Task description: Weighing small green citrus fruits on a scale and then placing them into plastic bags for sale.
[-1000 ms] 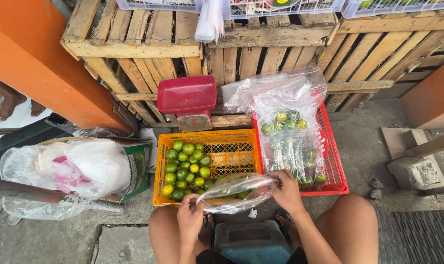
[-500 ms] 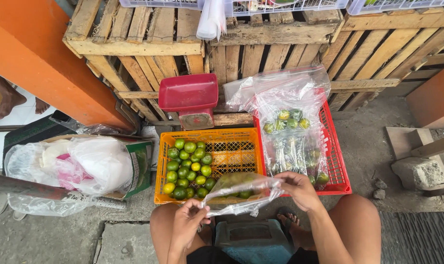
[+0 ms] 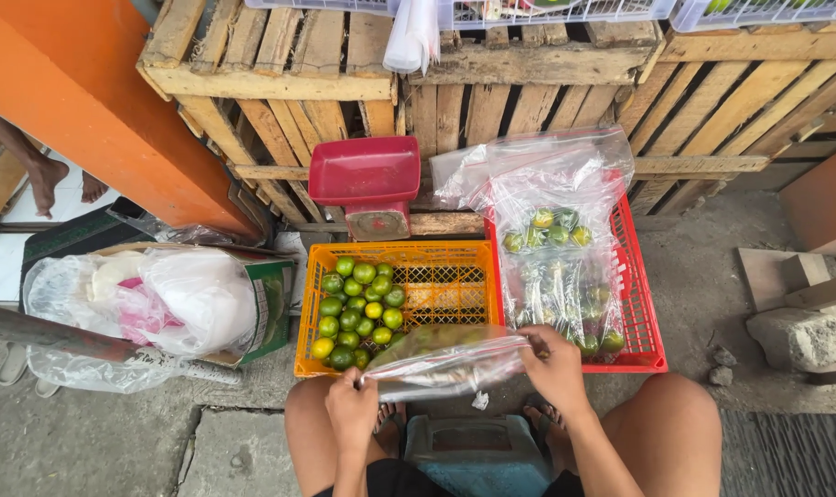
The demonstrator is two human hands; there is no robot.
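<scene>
Left hand: grip pinched shut on the near-left edge of the clear plastic bag.
Right hand: fingers pressed together on the bag's right end, pulling it taut.
Bag: stretched between both hands, just in front of the orange crate, limes inside.
Orange crate: loose limes piled in its left half.
Red crate: touching the orange crate's right side, holding bagged limes.
Red scale: behind the orange crate.

Even, soft daylight, no hard shadows. Mild glare on clear plastic bags at 1 o'clock. Sharp focus throughout. Wide-angle bending of wooden crates toward 12 o'clock edge.
</scene>
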